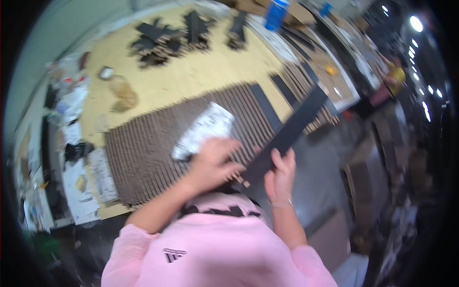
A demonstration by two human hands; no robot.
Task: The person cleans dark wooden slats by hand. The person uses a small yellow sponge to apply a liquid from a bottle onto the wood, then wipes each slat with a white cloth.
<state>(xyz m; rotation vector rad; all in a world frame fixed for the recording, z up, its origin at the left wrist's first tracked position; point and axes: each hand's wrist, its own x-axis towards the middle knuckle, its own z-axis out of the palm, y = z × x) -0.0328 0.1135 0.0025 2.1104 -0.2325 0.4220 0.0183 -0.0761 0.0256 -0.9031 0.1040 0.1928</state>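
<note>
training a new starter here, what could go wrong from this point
The right hand grips the long dark strip toward its lower end, so its far end might dip and knock the smaller group of strips. The left hand is at the white wad lying on the long row of strips; dragging it could disturb them.

I get glaring round white lamps (416, 23) in the dim far right, a brighter pale yellow flat table (181, 79), motion blur on the bare left hand (213, 162), and bent, black-rimmed edges.
</note>
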